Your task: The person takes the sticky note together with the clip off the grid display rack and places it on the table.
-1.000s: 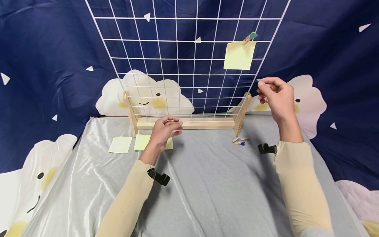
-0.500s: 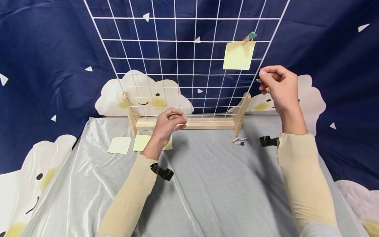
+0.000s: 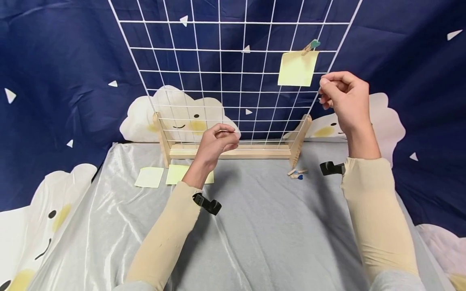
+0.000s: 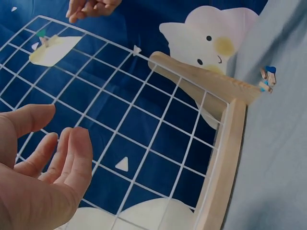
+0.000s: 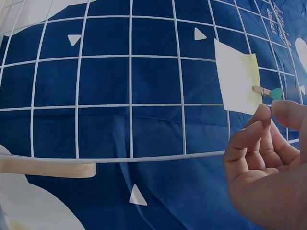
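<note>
A yellow sticky note (image 3: 296, 69) hangs on the white wire grid (image 3: 233, 50), pinned at its top right by a small wooden clothespin (image 3: 310, 47) with a green heart. Just right of the grid's edge, below the clothespin, my right hand (image 3: 348, 102) hovers with loosely bent fingers; the right wrist view shows a small gap between thumb and forefinger and nothing in it. My left hand (image 3: 214, 147) is raised in front of the grid's lower middle. Its thumb and fingers stand apart in the left wrist view, holding nothing.
A wooden stand (image 3: 262, 153) bears the grid on a grey cloth (image 3: 255, 218). Several small clothespins (image 3: 296, 176) lie by its right foot. More sticky notes (image 3: 149, 177) lie at left, partly behind the left forearm. A dark blue curtain (image 3: 65, 52) with clouds hangs behind.
My right hand has risen, coming nearer the height of the hanging note. The left hand has moved up and rightward, away from the notes on the cloth.
</note>
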`<state>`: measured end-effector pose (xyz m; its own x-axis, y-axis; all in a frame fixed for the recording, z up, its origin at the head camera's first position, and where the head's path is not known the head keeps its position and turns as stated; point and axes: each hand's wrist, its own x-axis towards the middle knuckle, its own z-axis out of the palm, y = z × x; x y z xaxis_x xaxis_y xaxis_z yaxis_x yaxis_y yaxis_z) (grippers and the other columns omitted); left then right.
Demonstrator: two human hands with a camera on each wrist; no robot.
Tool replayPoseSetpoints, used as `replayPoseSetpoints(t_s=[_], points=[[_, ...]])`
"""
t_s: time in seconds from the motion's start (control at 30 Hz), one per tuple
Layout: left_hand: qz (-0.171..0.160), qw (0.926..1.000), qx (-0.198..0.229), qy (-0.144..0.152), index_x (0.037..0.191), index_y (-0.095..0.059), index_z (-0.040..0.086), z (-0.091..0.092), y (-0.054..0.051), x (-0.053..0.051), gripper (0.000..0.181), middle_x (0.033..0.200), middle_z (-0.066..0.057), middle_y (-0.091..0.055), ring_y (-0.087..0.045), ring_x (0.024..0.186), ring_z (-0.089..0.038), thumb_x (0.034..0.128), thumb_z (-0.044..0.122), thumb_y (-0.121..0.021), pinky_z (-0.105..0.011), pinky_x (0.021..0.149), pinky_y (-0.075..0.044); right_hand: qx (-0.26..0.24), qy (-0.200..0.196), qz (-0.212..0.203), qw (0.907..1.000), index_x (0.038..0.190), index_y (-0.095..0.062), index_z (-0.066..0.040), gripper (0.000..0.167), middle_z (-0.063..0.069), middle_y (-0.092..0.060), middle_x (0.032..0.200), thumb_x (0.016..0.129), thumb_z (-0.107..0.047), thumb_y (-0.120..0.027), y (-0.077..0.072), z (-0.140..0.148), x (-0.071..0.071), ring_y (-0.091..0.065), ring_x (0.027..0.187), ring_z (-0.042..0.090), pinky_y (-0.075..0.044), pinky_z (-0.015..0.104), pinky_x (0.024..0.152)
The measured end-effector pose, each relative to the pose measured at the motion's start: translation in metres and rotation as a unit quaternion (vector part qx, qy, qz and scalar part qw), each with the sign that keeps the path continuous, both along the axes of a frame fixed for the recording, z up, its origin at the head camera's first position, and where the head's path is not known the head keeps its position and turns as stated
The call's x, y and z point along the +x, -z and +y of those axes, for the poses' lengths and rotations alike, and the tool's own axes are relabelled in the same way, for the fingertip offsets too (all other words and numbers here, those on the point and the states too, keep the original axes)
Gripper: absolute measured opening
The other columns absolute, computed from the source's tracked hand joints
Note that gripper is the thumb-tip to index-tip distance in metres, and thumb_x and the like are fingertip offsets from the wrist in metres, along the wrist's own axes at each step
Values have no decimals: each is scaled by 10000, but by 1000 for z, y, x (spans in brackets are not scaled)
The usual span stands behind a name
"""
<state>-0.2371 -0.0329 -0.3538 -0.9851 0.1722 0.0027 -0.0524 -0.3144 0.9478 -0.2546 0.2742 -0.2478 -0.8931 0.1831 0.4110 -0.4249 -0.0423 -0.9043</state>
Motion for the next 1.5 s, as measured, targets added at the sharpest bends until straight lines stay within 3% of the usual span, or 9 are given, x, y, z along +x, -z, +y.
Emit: replayPoseSetpoints(t_s=[0.33, 0.53, 0.87, 1.13, 1.5], points=[[27, 10000, -25, 29, 1036, -626, -5, 8, -8, -2, 197, 890, -76, -675, -688, 824, -190, 871, -71, -710, -326, 811, -623, -54, -74, 96, 9999, 975, -709, 43, 95, 105, -656, 720, 892, 17, -749, -7, 1, -1, -569, 518, 158, -507, 183, 451], [87, 9998, -96, 136, 1122, -593, -78, 15, -15, -6, 285, 934, -99, -699, -686, 906, -243, 857, -76, -698, -334, 826, -617, 60, -39, 107, 9999, 992, -711, 42, 114, 95, -655, 726, 889, 13, -750, -15, -1, -2, -553, 523, 164, -496, 188, 449], [141, 9995, 19, 279, 1101, -599, -51, 28, -27, -12, 251, 939, -99, -687, -681, 849, -186, 873, -77, -700, -316, 803, -621, -35, -77, 118, 9999, 964, -716, 35, 94, 94, -647, 692, 879, 26, -755, -30, -4, -6, -556, 488, 161, -506, 184, 447], [207, 9992, 121, 330, 1108, -604, -51, 40, -38, -16, 248, 919, -102, -674, -672, 800, -176, 891, -44, -724, -318, 801, -624, 25, -67, 63, 10000, 961, -716, 36, 92, 96, -650, 693, 876, 33, -752, -30, -2, -9, -561, 492, 165, -507, 183, 457], [99, 9993, 209, 311, 1072, -633, -7, 50, -49, -21, 206, 951, -120, -690, -682, 814, -220, 896, -10, -739, -333, 823, -623, 186, -27, 308, 9993, 974, -718, 29, 92, 105, -643, 727, 886, 32, -744, -35, -3, -15, -535, 487, 171, -482, 181, 445]])
